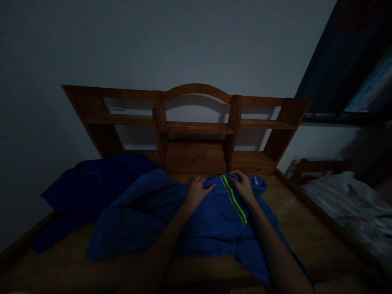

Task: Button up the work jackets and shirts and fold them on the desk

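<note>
A blue work jacket [211, 228] with a yellow-green and grey reflective strip lies spread on the wooden desktop. My left hand [197, 190] is closed on its far edge, left of the strip, thumb on the near side and fingers curled over. Just right of the strip's upper end, my right hand [241, 185] grips the same far edge between thumb and fingers. A pale label [255, 180] shows at the collar, right of that hand. Folds hide part of the cloth, and dim light blurs fine detail.
A darker blue garment [107, 179] lies crumpled at the left. Behind stands a wooden shelf unit [196, 128] against the wall. The wooden desktop [300, 220] has a raised right edge; beyond it lie whitish plastic bags [346, 196] and a dark window [343, 61].
</note>
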`<act>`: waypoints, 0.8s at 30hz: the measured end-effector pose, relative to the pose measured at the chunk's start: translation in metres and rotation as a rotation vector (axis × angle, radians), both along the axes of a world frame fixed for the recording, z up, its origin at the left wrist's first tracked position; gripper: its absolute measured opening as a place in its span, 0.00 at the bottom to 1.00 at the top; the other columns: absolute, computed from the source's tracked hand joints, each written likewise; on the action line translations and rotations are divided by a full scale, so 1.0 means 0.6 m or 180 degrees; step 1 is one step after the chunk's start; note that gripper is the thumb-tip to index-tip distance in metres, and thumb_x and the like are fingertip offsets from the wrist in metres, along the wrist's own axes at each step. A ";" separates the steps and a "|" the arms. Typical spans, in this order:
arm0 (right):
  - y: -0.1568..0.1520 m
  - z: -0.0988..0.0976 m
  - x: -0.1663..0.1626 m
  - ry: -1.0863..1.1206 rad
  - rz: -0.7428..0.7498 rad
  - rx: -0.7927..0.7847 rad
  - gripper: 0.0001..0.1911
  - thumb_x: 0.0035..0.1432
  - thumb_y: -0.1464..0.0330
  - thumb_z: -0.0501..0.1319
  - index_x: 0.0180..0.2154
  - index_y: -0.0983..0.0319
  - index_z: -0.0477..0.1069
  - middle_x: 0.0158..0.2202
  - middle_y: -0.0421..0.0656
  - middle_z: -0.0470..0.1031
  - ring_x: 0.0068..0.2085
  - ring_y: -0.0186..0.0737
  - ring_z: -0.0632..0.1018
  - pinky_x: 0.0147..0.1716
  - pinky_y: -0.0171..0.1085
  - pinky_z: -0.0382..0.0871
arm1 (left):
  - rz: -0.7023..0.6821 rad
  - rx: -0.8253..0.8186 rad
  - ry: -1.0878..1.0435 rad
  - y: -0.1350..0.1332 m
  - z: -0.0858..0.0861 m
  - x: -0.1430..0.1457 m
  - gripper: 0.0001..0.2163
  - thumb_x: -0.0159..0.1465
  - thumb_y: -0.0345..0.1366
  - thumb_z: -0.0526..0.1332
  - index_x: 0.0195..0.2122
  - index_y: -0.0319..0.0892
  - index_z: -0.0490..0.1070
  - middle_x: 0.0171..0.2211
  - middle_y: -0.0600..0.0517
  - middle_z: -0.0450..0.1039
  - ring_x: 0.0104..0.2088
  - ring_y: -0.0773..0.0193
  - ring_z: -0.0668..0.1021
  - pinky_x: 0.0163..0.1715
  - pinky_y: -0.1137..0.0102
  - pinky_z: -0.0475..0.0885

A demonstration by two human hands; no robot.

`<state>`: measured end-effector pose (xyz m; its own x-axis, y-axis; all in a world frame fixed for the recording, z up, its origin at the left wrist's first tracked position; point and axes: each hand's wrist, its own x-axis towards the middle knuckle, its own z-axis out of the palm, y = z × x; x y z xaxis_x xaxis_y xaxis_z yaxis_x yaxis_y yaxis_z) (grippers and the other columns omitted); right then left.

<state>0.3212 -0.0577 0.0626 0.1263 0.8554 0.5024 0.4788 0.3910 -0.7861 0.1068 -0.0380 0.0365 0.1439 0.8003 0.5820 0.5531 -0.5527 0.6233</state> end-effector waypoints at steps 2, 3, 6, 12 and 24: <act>-0.003 0.005 0.004 0.0003 -0.0147 0.0044 0.12 0.54 0.61 0.58 0.36 0.60 0.71 0.36 0.42 0.76 0.39 0.44 0.74 0.41 0.39 0.66 | 0.0016 -0.0070 0.0195 0.010 0.002 -0.021 0.17 0.53 0.53 0.62 0.31 0.43 0.72 0.33 0.48 0.72 0.36 0.58 0.74 0.38 0.67 0.66; -0.005 0.006 0.005 -0.0025 -0.0233 0.0064 0.11 0.54 0.61 0.57 0.36 0.60 0.72 0.36 0.42 0.76 0.38 0.44 0.74 0.40 0.39 0.66 | -0.0028 -0.0198 0.0251 0.016 0.002 -0.030 0.17 0.53 0.53 0.62 0.30 0.43 0.71 0.31 0.49 0.72 0.34 0.59 0.74 0.36 0.68 0.67; -0.006 0.004 0.009 -0.0158 -0.0556 0.0126 0.11 0.53 0.62 0.57 0.35 0.61 0.72 0.34 0.43 0.76 0.35 0.43 0.74 0.37 0.39 0.66 | -0.0401 -0.0686 0.0182 0.028 0.001 -0.048 0.16 0.51 0.51 0.65 0.28 0.42 0.71 0.25 0.52 0.72 0.28 0.62 0.74 0.28 0.71 0.66; -0.016 0.005 0.013 -0.0240 -0.1165 0.0365 0.17 0.53 0.67 0.54 0.46 0.61 0.68 0.37 0.45 0.75 0.35 0.43 0.74 0.40 0.41 0.66 | -0.1180 -0.1397 -0.0123 0.033 -0.012 -0.044 0.11 0.51 0.41 0.65 0.32 0.40 0.75 0.30 0.49 0.76 0.29 0.62 0.76 0.27 0.72 0.69; -0.037 0.001 -0.075 -0.1851 0.0774 0.0623 0.28 0.58 0.72 0.52 0.60 0.55 0.55 0.56 0.44 0.64 0.57 0.44 0.64 0.60 0.50 0.50 | -0.0508 -0.0731 -0.0352 -0.001 -0.004 -0.011 0.06 0.59 0.38 0.59 0.36 0.45 0.70 0.33 0.52 0.75 0.36 0.62 0.77 0.39 0.70 0.69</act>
<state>0.2761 -0.0801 0.0633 -0.3979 0.7112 0.5796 0.6838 0.6511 -0.3294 0.1000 -0.0385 0.0340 0.2244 0.8852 0.4075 0.3924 -0.4648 0.7937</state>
